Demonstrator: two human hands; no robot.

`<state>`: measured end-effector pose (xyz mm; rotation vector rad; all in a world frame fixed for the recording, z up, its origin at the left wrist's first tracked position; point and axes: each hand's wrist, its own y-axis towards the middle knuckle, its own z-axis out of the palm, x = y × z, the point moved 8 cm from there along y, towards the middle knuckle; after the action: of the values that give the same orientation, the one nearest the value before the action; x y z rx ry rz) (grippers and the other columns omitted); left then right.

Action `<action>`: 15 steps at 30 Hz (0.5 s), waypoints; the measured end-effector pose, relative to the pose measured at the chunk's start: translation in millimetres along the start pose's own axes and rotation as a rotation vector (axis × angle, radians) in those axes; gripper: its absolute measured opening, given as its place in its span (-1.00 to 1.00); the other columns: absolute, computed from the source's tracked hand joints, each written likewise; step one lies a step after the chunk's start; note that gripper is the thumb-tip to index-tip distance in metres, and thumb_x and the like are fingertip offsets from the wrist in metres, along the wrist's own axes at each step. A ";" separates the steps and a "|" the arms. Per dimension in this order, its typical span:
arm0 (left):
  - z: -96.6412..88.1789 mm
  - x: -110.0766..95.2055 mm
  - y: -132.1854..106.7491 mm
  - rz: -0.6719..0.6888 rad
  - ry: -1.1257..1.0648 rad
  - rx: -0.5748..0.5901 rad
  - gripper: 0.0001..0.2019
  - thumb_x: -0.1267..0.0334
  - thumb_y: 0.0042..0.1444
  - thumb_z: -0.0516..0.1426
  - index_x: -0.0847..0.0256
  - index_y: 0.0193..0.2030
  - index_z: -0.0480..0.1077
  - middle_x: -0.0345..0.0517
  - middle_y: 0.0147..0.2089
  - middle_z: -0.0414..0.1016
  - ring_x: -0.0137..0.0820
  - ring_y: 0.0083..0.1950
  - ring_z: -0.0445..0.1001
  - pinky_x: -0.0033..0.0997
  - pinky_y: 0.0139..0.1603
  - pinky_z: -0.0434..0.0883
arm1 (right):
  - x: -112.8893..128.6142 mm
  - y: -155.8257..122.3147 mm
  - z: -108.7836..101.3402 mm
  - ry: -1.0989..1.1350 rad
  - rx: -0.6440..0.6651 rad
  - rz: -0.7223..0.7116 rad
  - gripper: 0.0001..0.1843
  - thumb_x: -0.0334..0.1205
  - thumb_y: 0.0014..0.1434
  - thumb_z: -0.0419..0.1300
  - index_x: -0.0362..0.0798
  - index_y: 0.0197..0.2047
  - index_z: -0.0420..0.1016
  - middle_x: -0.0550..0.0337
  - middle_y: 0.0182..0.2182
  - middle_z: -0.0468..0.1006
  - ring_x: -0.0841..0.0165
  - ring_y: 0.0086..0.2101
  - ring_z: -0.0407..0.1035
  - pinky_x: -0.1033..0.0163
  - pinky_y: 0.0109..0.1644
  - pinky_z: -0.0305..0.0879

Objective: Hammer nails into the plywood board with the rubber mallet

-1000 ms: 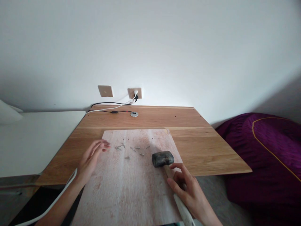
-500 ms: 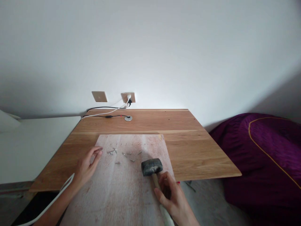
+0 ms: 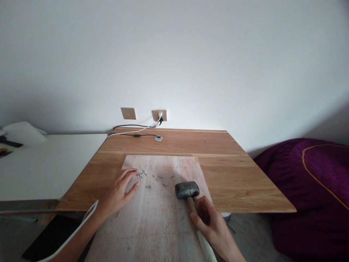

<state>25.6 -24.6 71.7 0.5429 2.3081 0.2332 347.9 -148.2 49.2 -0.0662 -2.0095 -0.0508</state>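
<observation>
In the head view, the nails (image 3: 155,177) lie loose on the board (image 3: 152,218), none standing; whether the dots (image 3: 156,166) near its far edge are holes or nail heads, I cannot tell. The left hand (image 3: 122,191), half open and seemingly empty, is beside the nails. The right hand (image 3: 211,221) grips the hammer (image 3: 187,190) over the board.

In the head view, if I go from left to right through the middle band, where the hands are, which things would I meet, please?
White table, left hand, nails, mallet head, right hand, purple cloth.
</observation>
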 end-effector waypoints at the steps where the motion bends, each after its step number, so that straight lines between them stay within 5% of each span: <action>1: 1.1 -0.4 -0.6 0.003 -0.014 0.005 -0.66 0.01 0.33 0.18 0.07 0.14 0.51 0.06 0.22 0.53 -0.04 0.28 0.47 -0.01 0.43 0.32 | -0.5 0.9 -0.6 0.000 -0.008 0.005 -0.71 0.04 0.23 0.24 0.05 -0.33 0.30 0.33 -0.47 0.34 0.37 -0.46 0.29 0.28 -0.37 0.29; 15: 8.3 5.7 1.3 -0.040 -0.267 0.057 -0.62 0.05 0.25 0.28 0.01 0.18 0.55 0.02 0.25 0.56 0.04 0.35 0.41 0.20 0.53 0.14 | -4.7 4.9 -1.3 -0.008 -0.004 0.017 -0.63 0.13 0.25 0.25 0.03 -0.32 0.31 0.33 -0.46 0.30 0.36 -0.44 0.28 0.27 -0.36 0.28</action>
<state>28.2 -20.9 62.6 0.5222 2.0681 0.0706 351.4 -143.5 45.5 -0.0865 -2.0171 -0.0437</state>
